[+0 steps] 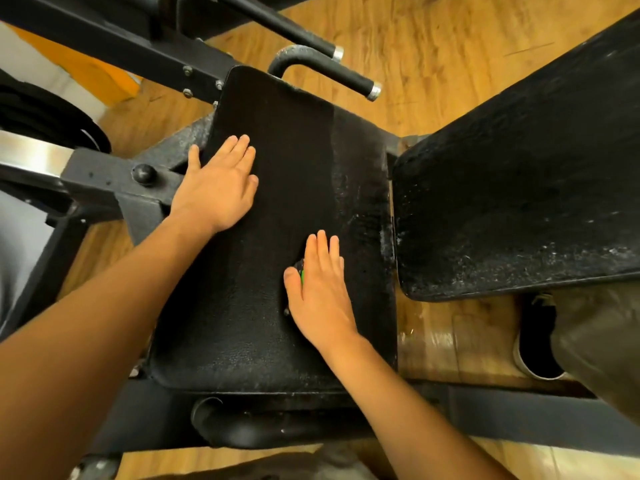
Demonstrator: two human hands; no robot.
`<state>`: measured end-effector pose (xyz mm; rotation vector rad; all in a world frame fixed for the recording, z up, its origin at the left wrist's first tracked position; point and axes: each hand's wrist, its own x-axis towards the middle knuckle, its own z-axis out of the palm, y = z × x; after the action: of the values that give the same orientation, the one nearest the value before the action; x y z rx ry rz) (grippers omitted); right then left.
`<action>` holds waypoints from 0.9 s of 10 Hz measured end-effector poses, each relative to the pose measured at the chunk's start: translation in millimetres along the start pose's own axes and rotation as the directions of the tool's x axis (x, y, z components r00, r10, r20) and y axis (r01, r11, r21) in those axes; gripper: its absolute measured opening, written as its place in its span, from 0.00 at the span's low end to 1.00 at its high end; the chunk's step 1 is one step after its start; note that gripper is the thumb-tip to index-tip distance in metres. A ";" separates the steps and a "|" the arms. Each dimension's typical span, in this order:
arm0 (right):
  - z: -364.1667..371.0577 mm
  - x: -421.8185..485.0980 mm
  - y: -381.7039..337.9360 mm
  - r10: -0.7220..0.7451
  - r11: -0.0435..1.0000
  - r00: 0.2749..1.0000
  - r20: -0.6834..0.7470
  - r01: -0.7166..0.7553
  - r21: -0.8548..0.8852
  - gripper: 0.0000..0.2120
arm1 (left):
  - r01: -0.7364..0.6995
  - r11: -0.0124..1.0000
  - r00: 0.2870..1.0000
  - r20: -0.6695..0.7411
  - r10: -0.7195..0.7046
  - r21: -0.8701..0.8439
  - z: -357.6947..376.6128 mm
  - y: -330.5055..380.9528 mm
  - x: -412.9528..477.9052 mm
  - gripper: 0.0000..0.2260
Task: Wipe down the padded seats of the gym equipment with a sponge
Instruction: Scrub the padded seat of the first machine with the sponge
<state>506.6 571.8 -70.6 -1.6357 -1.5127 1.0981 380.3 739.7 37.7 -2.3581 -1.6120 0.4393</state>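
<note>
A person leans over a black padded seat (277, 161) of a gym machine, both hands flat on the vinyl. The left hand (218, 188) rests near the seat's left edge, its fingers (239, 148) straight and close together, the thumb set apart over the rim toward the dark metal frame (104, 174). The right hand (322, 292) presses down on a sponge (302, 277), fingers (322, 249) straight and nearly touching. The sponge lies almost wholly hidden beneath the palm, and only a sliver of green shows between thumb and forefinger. Just to the right of those fingers a glossier strip flecked with white runs along the seat. Farther right stands a second black pad (519, 174), also speckled. Beyond the fingertips of both hands, a bent handle (346, 76) juts over the wooden floor (433, 64).
</note>
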 end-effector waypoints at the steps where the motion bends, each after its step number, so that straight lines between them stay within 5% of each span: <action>1: 1.6 -9.9 0.9 -0.008 1.000 1.000 0.006 0.008 0.014 0.31 | 0.008 1.000 1.000 0.003 -0.008 -0.004 -1.1 0.9 -1.0 0.25; 4: 3.5 2.6 -3.9 0.010 0.999 0.999 -0.049 -0.007 0.048 0.30 | 0.007 1.000 1.000 0.000 -0.007 0.004 -2.4 1.8 -2.7 0.25; 9: 20.2 -53.2 -14.8 -0.024 1.000 0.998 0.060 0.025 -0.015 0.31 | 0.008 1.000 1.000 0.000 -0.008 0.003 -0.9 0.0 -2.5 0.25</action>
<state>482.7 519.5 -58.5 -1.6036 -1.5792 1.1338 379.8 737.3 38.7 -2.3487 -1.6199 0.4398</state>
